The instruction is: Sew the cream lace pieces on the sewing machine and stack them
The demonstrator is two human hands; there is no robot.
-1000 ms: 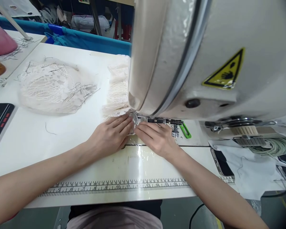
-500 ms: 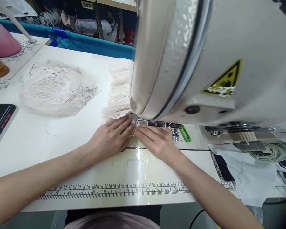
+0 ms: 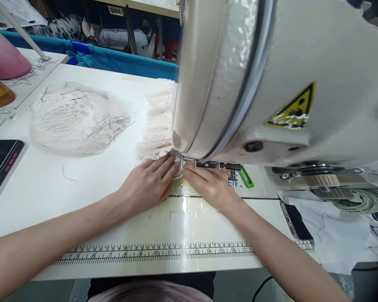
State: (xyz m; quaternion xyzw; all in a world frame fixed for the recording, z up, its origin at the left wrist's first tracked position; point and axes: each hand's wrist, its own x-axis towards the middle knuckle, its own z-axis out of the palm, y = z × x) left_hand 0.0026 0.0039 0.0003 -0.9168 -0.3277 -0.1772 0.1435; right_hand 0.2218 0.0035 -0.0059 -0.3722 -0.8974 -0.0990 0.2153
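Observation:
A strip of white lace fabric point(image 3: 157, 121) runs from behind the sewing machine head point(image 3: 204, 84) down to my fingers. My left hand point(image 3: 149, 180) lies flat on its near end, fingers stretched out and pressing it to the table. My right hand point(image 3: 209, 184) is at the lace's right edge, its fingers close together and fingertips on the fabric; the thumb is hidden. Above the right fingers sits a metal machine part with a spring screw point(image 3: 232, 178). The machine head hides the needle.
A sheer lace bundle with dark loose threads point(image 3: 82, 117) lies left. A black device point(image 3: 1, 167) is at the left edge. A green clip-like tool point(image 3: 246, 177), phone point(image 3: 297, 222), white cloth point(image 3: 337, 235) and cord coil point(image 3: 359, 201) are right. A printed ruler point(image 3: 157, 253) lines the front.
My right fingertips have shifted slightly right along the lace edge, and more of the lace shows between my hands. My left hand stays on the fabric. The whole view has shifted slightly.

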